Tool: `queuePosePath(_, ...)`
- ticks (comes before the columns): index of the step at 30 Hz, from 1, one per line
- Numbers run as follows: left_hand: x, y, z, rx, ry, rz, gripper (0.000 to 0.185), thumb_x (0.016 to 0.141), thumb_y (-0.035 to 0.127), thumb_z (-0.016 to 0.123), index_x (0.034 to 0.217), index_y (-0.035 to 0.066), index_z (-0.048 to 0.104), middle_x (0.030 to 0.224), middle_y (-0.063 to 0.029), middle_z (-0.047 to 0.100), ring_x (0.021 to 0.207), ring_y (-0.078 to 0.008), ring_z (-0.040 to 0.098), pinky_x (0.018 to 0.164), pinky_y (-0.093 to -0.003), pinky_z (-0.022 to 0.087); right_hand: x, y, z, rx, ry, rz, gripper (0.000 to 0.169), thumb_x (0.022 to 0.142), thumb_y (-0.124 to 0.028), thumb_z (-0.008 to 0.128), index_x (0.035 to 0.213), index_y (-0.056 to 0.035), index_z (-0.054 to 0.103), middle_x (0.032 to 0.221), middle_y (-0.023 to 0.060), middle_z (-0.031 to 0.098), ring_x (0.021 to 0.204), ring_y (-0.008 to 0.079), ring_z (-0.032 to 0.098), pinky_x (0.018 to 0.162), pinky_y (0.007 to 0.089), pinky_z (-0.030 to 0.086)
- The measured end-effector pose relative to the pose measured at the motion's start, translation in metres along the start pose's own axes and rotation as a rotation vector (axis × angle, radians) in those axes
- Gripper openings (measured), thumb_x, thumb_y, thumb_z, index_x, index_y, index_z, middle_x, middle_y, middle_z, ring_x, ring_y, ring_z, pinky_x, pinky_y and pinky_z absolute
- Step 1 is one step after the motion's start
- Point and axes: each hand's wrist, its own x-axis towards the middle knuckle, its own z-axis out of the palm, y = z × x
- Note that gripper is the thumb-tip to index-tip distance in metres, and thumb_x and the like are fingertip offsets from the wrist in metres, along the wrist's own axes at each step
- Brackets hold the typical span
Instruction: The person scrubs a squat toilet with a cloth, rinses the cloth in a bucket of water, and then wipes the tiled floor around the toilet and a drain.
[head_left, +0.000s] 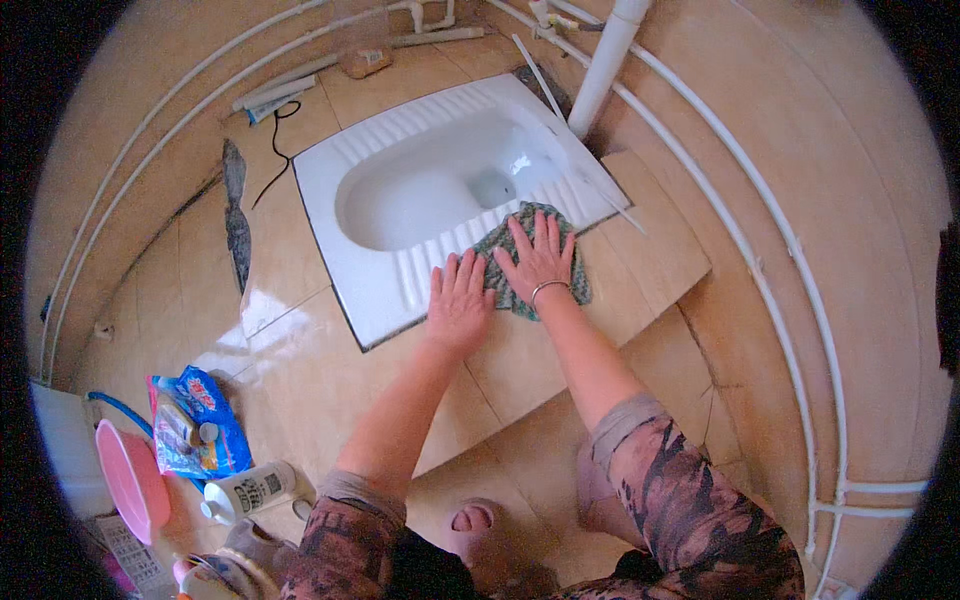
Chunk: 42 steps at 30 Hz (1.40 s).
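A white ceramic squat toilet pan (330, 187) with ribbed foot rests is set into a raised tiled step. Over its near right edge lies a crumpled green-and-grey cloth (581, 274), partly on the tiles. My right hand (541, 259) presses flat on this cloth, fingers spread, a bangle at the wrist. To its left, my left hand (459, 300) rests palm down across the pan's near edge, fingers straight, beside the cloth's left side. Whether the left palm covers some cloth is hidden. A little water (491, 187) shows in the bowl's drain.
White pipes (720, 195) run along the walls; a thick one (609, 67) rises behind the pan. A thin white strip (540, 79) leans there. At left are a blue plastic bag (217, 431), a white bottle (251, 491) and a pink basin (131, 480). The step's edge (525, 424) drops towards me.
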Motion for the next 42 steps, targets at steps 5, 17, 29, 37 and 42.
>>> queuePosePath(5,0.009,0.009,0.023,-0.092,-0.019,0.055,0.05,0.082,0.023,0.047,0.125,0.001,0.033,0.133,-0.0142,0.03,0.122,-0.0374,0.027,0.101,-0.0481,0.019,0.01,0.011,0.018,-0.091,-0.016,-0.181,0.053,0.083,-0.041,0.036,0.13,-0.0149,0.032,0.137,0.01,0.023,0.127,0.0278,0.018,0.102,0.0466,0.01)
queuePosePath(17,0.048,0.024,0.014,-0.074,0.02,0.082,0.056,0.08,0.03,0.048,0.125,0.0,0.033,0.131,-0.0143,0.032,0.123,-0.0324,0.026,0.101,-0.0463,0.018,0.072,0.093,0.002,-0.059,0.031,0.049,0.051,0.085,-0.039,0.033,0.129,-0.0129,0.031,0.137,0.0093,0.025,0.126,0.0239,0.021,0.1,0.0455,0.017)
queuePosePath(29,0.048,0.018,0.004,0.016,-0.088,0.057,0.055,0.082,0.031,0.045,0.126,0.0,0.032,0.134,-0.0126,0.028,0.125,-0.0283,0.024,0.103,-0.0427,0.016,0.068,0.12,-0.004,-0.168,-0.037,-0.032,0.055,0.086,-0.04,0.033,0.13,-0.0071,0.028,0.137,0.0136,0.021,0.127,0.0288,0.016,0.101,0.0476,0.013)
queuePosePath(37,0.055,0.012,-0.003,0.021,-0.134,0.097,0.054,0.083,0.034,0.043,0.128,0.006,0.03,0.136,-0.0073,0.027,0.126,-0.0217,0.023,0.105,-0.0383,0.014,0.136,0.128,-0.002,-0.042,0.094,-0.097,0.044,0.085,-0.034,0.04,0.12,-0.0094,0.042,0.129,0.0101,0.035,0.119,0.0267,0.03,0.095,0.0472,0.024)
queuePosePath(42,0.049,0.007,-0.007,-0.005,-0.11,0.061,0.054,0.083,0.034,0.043,0.127,0.005,0.032,0.135,-0.0086,0.029,0.126,-0.0228,0.024,0.104,-0.0386,0.016,0.071,0.111,-0.008,0.019,0.05,-0.511,0.026,0.08,-0.034,0.049,0.076,-0.0084,0.052,0.073,0.0085,0.051,0.069,0.0247,0.054,0.057,0.0381,0.045)
